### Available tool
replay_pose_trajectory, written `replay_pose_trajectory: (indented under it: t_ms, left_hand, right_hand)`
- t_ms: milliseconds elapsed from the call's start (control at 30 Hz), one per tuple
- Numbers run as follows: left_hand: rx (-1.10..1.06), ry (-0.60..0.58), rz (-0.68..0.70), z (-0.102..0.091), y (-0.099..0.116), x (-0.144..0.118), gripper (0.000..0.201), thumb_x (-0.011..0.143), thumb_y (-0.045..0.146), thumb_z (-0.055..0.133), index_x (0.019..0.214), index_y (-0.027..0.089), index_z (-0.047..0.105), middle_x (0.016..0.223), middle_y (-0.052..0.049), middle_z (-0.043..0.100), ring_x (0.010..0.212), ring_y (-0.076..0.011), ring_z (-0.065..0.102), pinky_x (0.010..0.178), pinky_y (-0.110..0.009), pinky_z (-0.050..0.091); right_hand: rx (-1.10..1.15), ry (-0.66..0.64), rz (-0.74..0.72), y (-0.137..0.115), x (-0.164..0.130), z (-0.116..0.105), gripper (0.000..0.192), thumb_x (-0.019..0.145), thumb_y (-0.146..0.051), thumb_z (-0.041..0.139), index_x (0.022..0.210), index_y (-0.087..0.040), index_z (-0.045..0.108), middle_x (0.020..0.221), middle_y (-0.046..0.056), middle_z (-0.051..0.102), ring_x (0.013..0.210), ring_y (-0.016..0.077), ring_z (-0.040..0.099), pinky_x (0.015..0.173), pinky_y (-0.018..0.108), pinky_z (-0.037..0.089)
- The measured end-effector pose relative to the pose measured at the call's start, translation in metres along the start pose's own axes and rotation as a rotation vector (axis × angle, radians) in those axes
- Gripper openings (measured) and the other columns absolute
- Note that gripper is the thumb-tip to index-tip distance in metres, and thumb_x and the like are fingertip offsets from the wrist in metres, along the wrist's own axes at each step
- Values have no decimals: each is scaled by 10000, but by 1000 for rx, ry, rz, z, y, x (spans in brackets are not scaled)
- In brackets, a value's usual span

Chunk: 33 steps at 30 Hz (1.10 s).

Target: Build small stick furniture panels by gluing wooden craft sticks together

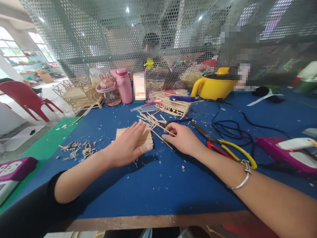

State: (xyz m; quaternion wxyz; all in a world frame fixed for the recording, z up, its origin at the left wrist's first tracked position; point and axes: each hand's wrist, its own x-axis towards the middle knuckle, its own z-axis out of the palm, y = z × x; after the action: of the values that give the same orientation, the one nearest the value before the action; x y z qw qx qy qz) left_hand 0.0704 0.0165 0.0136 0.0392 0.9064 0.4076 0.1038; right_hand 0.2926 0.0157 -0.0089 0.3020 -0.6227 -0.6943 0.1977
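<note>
My left hand lies flat with fingers stretched out, resting on a panel of wooden sticks laid side by side. Part of that panel is hidden beneath the palm. To its right, my right hand pinches a thin wooden stick between thumb and fingers. Loose wooden sticks are heaped just beyond both hands, and one long stick slants toward me between them. Blue-handled pliers lie right behind my right hand.
Yellow-and-red-handled cutters lie beside my right forearm. A yellow pot, a black cord, a pink flask and a small stick structure stand farther back. Wood scraps lie left. A perforated screen rises behind.
</note>
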Motion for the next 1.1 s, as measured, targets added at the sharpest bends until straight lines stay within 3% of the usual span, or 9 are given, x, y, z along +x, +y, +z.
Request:
replay_pose_trajectory:
  t_ms: [100,200,300,400,633,733,833,967,1100]
  left_hand:
    - [-42,289,-137,-10,-25,-4,538,906,415,360,1366,138,394,1380,-98,481,1267,-234,445,1036,-372,378]
    - [-82,506,-330,-11,-56,-8,381,846,302,479,1202,217,584,1044,-24,718,951,-194,666,864,-305,504]
    - [-158,567,-450,-6,-77,-12,274,796,316,547,999,212,699,913,-16,748,879,-200,682,834,-298,513]
    - [-180,574,-472,-2,-82,-15,282,788,352,554,974,204,706,924,-25,744,874,-207,677,839,-320,508]
    - [-133,524,-421,-6,-58,-16,316,812,462,523,915,209,683,851,-37,723,800,-207,664,766,-336,519]
    - [-22,337,-181,-1,-31,-7,481,867,522,407,1105,166,625,1148,-111,642,1049,-242,594,911,-380,462]
    - [151,113,-66,10,-5,3,844,804,698,323,1374,76,359,1468,-187,317,1357,-358,244,1071,-528,249]
    - [188,-58,-44,19,9,12,957,773,759,205,1404,44,283,1475,-224,275,1366,-369,211,1071,-537,229]
    - [180,-80,-38,18,5,12,966,766,767,188,1407,50,277,1473,-221,284,1364,-372,214,1064,-533,238]
  right_hand:
    - [-170,-63,41,2,0,0,204,691,-398,630,747,-209,580,643,-11,598,561,137,513,502,245,337]
    - [-267,-81,32,1,-1,-1,186,670,-381,648,758,-221,614,696,9,646,592,160,544,501,254,323]
    - [-311,-59,18,0,-3,-1,114,712,-335,598,735,-234,647,720,32,668,634,190,561,519,274,306]
    - [-329,-25,11,3,-1,-2,137,748,-307,548,702,-230,652,704,57,663,638,208,557,529,289,291]
    - [-153,12,-25,2,5,-3,206,818,-339,491,752,-205,633,712,44,653,647,175,551,574,280,345]
    - [-9,-81,-35,-10,5,1,246,846,-338,443,768,-197,630,599,3,611,535,137,522,526,257,352]
    - [84,-197,-32,-20,4,6,287,843,-315,425,649,-189,595,480,-26,547,417,104,454,470,241,336]
    - [118,-292,-33,-26,5,13,290,783,-264,482,504,-190,506,436,-33,538,386,87,433,444,225,327]
    - [146,-289,-24,-23,10,18,267,770,-275,510,517,-190,504,452,-38,544,393,84,430,446,225,326]
